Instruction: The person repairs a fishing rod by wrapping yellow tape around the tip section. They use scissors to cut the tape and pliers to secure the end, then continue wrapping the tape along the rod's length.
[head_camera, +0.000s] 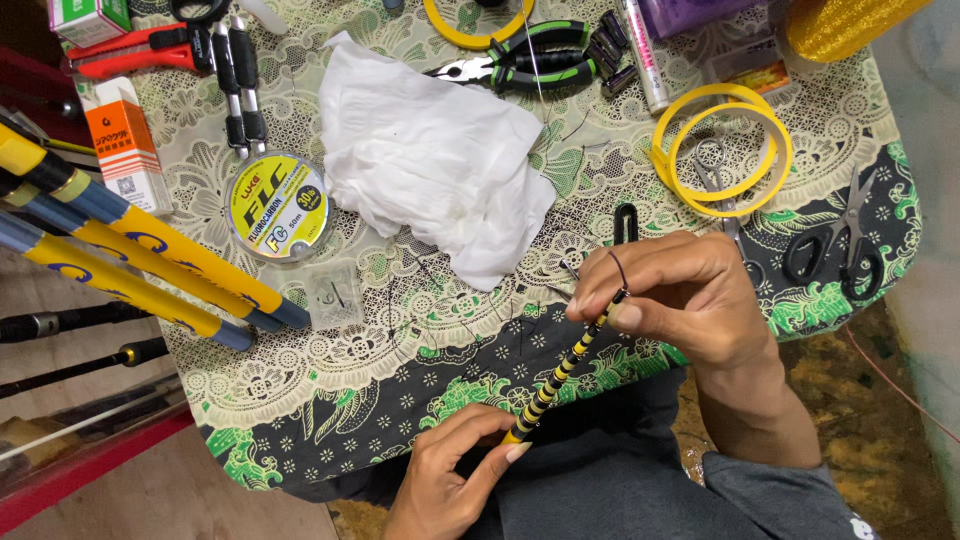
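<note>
A thin rod (565, 372) banded in yellow and black runs diagonally over the table's front edge. My left hand (450, 470) pinches its lower end between thumb and fingers. My right hand (680, 295) grips its upper tip, where a small dark wire loop (620, 268) curves up over my fingers. Both hands hover just above the patterned green and cream tablecloth (420, 370).
A crumpled white cloth (430, 160) lies mid-table beside a round line spool (278, 207). Several yellow and blue rod handles (140, 260) jut in from the left. Yellow rings (722, 150), black scissors (845, 235), green pliers (520, 62), red pliers (140, 50) and an orange box (125, 145) surround them.
</note>
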